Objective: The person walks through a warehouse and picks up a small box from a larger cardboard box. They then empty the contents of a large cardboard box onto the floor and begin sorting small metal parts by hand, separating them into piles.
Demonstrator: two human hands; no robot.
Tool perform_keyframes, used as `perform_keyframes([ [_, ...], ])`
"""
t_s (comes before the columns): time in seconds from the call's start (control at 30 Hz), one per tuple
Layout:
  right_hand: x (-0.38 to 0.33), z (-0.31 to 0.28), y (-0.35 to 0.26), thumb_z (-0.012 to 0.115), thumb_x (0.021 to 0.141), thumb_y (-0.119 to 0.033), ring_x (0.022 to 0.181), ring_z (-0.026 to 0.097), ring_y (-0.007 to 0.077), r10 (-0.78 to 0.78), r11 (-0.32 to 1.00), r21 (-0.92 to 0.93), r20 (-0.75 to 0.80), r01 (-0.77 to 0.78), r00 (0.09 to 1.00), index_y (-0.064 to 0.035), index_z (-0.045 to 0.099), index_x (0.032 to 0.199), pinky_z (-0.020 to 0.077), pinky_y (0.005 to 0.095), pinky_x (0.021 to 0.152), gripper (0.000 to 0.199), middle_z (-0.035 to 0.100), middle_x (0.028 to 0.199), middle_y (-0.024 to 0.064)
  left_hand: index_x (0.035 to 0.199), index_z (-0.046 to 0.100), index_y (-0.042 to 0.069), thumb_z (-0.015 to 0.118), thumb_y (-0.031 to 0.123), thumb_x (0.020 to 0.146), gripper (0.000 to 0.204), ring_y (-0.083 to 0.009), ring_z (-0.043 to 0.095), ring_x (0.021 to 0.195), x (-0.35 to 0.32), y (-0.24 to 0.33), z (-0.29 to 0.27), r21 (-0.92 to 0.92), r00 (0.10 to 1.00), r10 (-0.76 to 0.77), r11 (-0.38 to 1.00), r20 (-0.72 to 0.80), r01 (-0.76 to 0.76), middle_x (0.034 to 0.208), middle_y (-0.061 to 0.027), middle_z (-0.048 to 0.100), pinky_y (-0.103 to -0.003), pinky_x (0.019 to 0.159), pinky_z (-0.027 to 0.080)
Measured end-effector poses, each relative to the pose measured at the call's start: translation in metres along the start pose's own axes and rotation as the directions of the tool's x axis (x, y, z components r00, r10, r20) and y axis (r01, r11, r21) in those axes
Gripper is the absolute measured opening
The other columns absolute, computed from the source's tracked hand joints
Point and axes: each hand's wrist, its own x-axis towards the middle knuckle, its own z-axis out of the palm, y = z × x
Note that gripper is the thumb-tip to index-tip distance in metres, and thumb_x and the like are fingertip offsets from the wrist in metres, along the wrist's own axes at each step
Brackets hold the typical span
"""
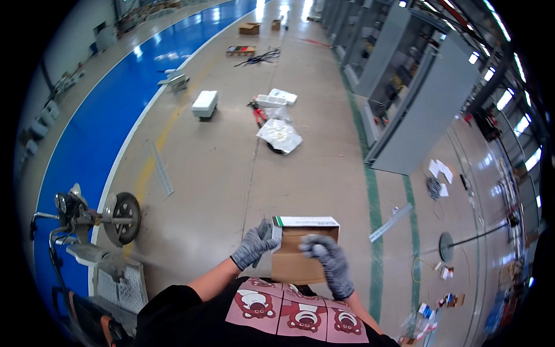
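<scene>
Open carton (291,254) in front of the torso, above the floor (219,179).
Left hand (252,247), gloved: fingers closed on carton's left edge. Right hand (330,264), gloved: fingers curled over the opening; cannot tell whether they grip anything.

Over on the left I see a scooter (87,253) parked at the edge of a glossy blue lane (107,124), its front wheel (136,218) over the beige floor (214,179). A white box (205,102) sits farther out, and near it a red-handled tool (258,115) lies beside a crumpled silver sheet (280,135). Beyond are tangled black cables (263,57) and a brown carton (249,29). Tall grey cabinets (430,110) line the right, with white papers (444,170) and a coil of grey cable (433,187) lying past the green stripes (374,225).
</scene>
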Motion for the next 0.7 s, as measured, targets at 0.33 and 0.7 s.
perform_keyframes([
  [0.33, 0.268, -0.093, 0.031, 0.050, 0.087, -0.060, 0.125, 0.040, 0.0180, 0.178, 0.978, 0.048, 0.316, -0.203, 0.932, -0.0073, 0.031, 0.142, 0.0344, 0.0327, 0.103, 0.079, 0.043, 0.136, 0.0066, 0.118, 0.052, 0.001, 0.071, 0.028, 0.079, 0.051, -0.0167, 0.065, 0.088, 0.153, 0.062, -0.064, -0.531, 0.968, -0.200, 0.842, -0.153, 0.090, 0.102, -0.0067, 0.062, -0.029, 0.077, 0.055],
  [0.7, 0.504, -0.011, 0.040, 0.044, 0.080, -0.002, 0.092, 0.059, 0.0428, 0.072, 0.603, -0.758, 0.362, 0.248, 0.929, -0.0001, 0.034, 0.135, 0.0489, 0.0432, 0.080, 0.056, 0.058, 0.102, 0.0295, 0.094, 0.061, 0.003, 0.068, 0.007, 0.072, 0.023, -0.0133, 0.057, 0.065, 0.267, 0.072, -0.156, -0.302, 0.700, -0.459, 0.888, -0.548, 0.346, 0.077, -0.0027, 0.061, -0.028, 0.058, 0.050],
])
